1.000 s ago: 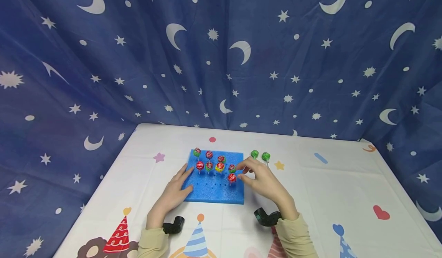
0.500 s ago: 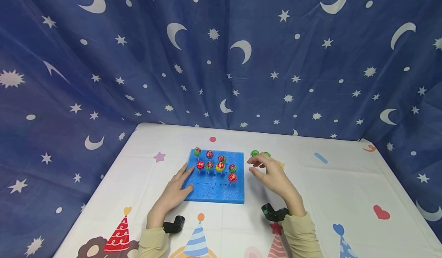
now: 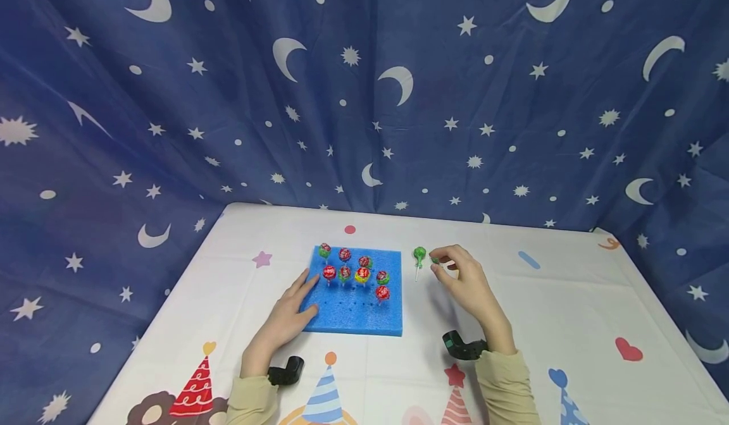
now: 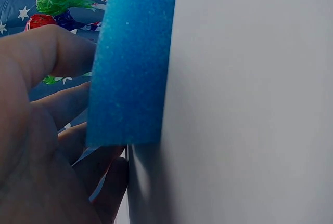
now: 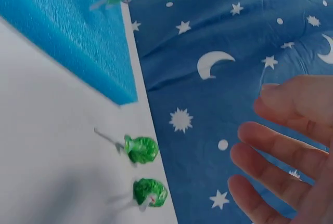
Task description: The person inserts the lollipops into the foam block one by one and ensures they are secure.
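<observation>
A blue foam board (image 3: 353, 321) with small holes lies on the table. Several wrapped lollipops stand upright in it, among them a yellow-and-red one (image 3: 362, 275) and a red one (image 3: 382, 293). My left hand (image 3: 287, 317) rests on the board's left edge, its fingers spread. To the right of the board, a green lollipop (image 3: 419, 254) lies on the tablecloth. Beside it is a second green lollipop (image 5: 150, 192), partly covered by my right hand (image 3: 468, 286) in the head view. In the right wrist view that hand's fingers are apart, holding nothing.
A white tablecloth (image 3: 569, 311) with printed party hats, stars and hearts covers the table. Behind it hangs a dark blue curtain (image 3: 433, 128) with moons and stars. A black camera (image 3: 464, 346) is strapped to the right wrist, another (image 3: 286, 370) to the left.
My right hand has moved right, away from the red lollipop at the board's right side, to the green lollipops. The left hand stays on the board.
</observation>
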Demonstrator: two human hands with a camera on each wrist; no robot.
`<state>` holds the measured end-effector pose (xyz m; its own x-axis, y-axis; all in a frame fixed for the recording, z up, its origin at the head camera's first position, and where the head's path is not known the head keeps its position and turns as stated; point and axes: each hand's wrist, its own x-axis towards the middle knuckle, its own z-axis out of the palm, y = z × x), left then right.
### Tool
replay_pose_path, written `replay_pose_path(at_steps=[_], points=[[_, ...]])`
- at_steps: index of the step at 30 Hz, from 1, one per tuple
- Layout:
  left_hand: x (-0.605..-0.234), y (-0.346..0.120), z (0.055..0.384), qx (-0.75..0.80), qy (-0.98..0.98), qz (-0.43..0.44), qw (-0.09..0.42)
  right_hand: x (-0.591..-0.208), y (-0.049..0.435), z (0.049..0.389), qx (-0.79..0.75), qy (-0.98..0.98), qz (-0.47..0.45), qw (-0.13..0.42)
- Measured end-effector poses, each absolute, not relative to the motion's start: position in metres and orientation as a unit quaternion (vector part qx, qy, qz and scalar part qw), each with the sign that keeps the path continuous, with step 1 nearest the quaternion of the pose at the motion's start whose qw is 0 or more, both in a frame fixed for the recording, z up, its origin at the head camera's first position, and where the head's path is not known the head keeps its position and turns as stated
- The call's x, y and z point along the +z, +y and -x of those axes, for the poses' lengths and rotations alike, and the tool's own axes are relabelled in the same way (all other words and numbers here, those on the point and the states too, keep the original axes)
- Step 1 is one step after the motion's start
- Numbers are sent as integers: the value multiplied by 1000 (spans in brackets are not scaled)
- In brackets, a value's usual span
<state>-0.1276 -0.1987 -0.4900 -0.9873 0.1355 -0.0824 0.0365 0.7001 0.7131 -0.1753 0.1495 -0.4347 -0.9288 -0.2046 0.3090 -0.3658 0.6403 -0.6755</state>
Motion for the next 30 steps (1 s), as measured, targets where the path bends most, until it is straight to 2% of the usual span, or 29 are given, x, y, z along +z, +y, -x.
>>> replay_pose_path(at_steps=[10,20,30], points=[[-489,-200,127,388,918,-51,62,-437,161,180,414,-898,-110,103],[-487,-200,126,392,916,-45,70,-438,170,201,410,-899,-113,108],[-488,-199,126,390,917,-48,71,-439,177,222,386,-911,-130,67]])
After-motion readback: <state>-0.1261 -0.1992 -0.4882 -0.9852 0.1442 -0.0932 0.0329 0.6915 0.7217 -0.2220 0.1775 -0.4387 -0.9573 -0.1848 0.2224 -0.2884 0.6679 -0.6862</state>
